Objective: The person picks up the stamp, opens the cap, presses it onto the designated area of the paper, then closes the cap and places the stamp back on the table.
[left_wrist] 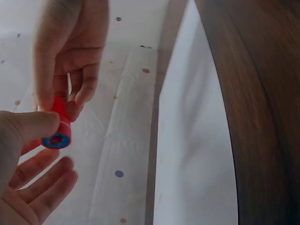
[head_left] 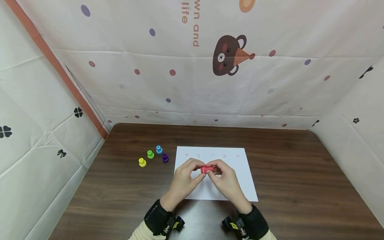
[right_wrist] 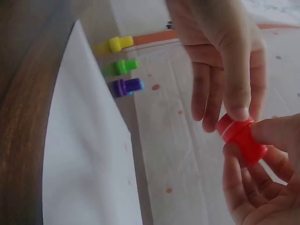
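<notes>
Over the white paper (head_left: 216,186), both hands hold a small red toy stamp (head_left: 207,169) lying sideways between them. My left hand (head_left: 184,180) pinches its wider end with thumb and fingers. The narrower handle end is held by my right hand (head_left: 225,181), thumb on one side and fingers on the other. In the right wrist view the red stamp (right_wrist: 243,139) shows a pale line round its wide part. A blue ring with a dark middle shows on the stamp's end face (left_wrist: 56,140) in the left wrist view. Small faint reddish marks line the paper's far part.
Left of the paper stand a yellow stamp (head_left: 142,162), a green stamp (head_left: 150,154), a blue stamp (head_left: 159,149) and a purple stamp (head_left: 165,158). They rest on a dark wooden table (head_left: 300,173). Printed white cloth (head_left: 186,86) hangs behind and at both sides.
</notes>
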`<control>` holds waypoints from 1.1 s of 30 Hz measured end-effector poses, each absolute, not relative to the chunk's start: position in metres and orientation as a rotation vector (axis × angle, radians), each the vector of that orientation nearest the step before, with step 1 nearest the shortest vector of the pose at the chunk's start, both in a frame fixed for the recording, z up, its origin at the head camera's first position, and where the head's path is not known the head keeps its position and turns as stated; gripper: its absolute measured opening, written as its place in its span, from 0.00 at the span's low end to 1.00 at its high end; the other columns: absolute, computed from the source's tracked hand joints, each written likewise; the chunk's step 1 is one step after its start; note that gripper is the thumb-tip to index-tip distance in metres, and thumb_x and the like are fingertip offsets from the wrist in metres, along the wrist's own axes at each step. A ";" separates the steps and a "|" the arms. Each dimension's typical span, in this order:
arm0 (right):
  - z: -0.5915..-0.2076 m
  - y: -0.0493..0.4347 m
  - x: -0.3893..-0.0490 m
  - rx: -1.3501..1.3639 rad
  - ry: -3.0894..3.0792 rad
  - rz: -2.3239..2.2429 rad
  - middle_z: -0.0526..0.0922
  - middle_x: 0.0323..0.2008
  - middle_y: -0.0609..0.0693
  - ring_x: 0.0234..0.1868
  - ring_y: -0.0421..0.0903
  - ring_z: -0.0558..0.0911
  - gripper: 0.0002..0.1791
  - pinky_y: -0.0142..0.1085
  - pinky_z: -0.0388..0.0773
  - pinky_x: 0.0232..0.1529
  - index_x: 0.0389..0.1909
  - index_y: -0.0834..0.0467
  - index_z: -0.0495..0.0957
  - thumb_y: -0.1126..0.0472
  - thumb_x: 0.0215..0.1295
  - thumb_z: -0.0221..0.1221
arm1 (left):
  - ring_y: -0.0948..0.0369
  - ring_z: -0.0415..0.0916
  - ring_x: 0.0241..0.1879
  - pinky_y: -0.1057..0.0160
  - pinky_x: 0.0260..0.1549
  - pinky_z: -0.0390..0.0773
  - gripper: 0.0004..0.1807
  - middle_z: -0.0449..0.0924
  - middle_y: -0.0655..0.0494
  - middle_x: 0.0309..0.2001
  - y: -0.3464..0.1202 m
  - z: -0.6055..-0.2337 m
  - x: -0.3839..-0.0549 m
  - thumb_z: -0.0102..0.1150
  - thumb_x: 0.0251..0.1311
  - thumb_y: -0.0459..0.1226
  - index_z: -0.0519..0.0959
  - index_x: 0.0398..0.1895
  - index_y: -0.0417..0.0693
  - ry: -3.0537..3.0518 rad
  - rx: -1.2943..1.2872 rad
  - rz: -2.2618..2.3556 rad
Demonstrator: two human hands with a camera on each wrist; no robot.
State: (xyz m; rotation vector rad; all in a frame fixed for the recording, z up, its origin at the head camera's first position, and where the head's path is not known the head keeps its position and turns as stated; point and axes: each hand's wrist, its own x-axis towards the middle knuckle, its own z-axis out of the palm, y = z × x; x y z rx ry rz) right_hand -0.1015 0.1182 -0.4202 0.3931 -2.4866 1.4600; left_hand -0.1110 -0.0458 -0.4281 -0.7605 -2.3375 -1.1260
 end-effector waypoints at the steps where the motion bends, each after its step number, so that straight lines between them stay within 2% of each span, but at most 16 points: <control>1: -0.421 0.117 -0.102 0.406 -2.493 1.414 0.81 0.33 0.45 0.30 0.35 0.78 0.14 0.27 0.80 0.33 0.38 0.54 0.78 0.70 0.50 0.66 | 0.64 0.78 0.39 0.68 0.39 0.80 0.17 0.78 0.59 0.38 -0.046 -0.427 -0.110 0.70 0.46 0.36 0.78 0.41 0.49 -2.357 -0.769 -1.037; 5: -0.423 0.113 -0.101 0.425 -2.524 1.261 0.79 0.28 0.43 0.25 0.35 0.75 0.16 0.26 0.78 0.27 0.38 0.56 0.76 0.68 0.48 0.68 | 0.63 0.75 0.39 0.68 0.38 0.80 0.24 0.77 0.58 0.39 -0.045 -0.423 -0.107 0.72 0.43 0.38 0.76 0.46 0.49 -2.389 -0.805 -0.752; 12: -0.424 0.108 -0.101 0.440 -2.567 1.193 0.78 0.27 0.42 0.26 0.38 0.76 0.18 0.27 0.78 0.27 0.40 0.56 0.76 0.63 0.48 0.69 | 0.65 0.71 0.31 0.72 0.29 0.77 0.23 0.78 0.59 0.33 -0.049 -0.423 -0.106 0.72 0.43 0.38 0.77 0.46 0.48 -2.388 -0.819 -0.642; 18: -0.423 0.113 -0.102 0.462 -2.574 1.202 0.81 0.30 0.43 0.29 0.35 0.78 0.19 0.30 0.80 0.30 0.45 0.55 0.75 0.63 0.51 0.67 | 0.65 0.76 0.34 0.69 0.32 0.80 0.21 0.80 0.58 0.35 -0.070 -0.425 -0.114 0.72 0.43 0.36 0.78 0.43 0.48 -2.395 -0.734 -0.738; 26: -0.426 0.134 -0.103 0.436 -2.571 1.121 0.81 0.31 0.43 0.30 0.34 0.78 0.17 0.29 0.79 0.29 0.45 0.56 0.75 0.67 0.53 0.65 | 0.63 0.79 0.33 0.66 0.33 0.82 0.20 0.80 0.54 0.35 -0.119 -0.436 -0.124 0.71 0.44 0.33 0.79 0.44 0.46 -2.541 -0.450 -0.802; 33: -0.429 0.152 -0.104 0.387 -2.608 1.070 0.81 0.31 0.44 0.31 0.36 0.78 0.17 0.33 0.80 0.30 0.44 0.56 0.76 0.67 0.53 0.65 | 0.54 0.80 0.39 0.56 0.38 0.82 0.17 0.81 0.48 0.39 -0.157 -0.446 -0.135 0.71 0.45 0.35 0.80 0.41 0.44 -2.651 -0.347 -0.714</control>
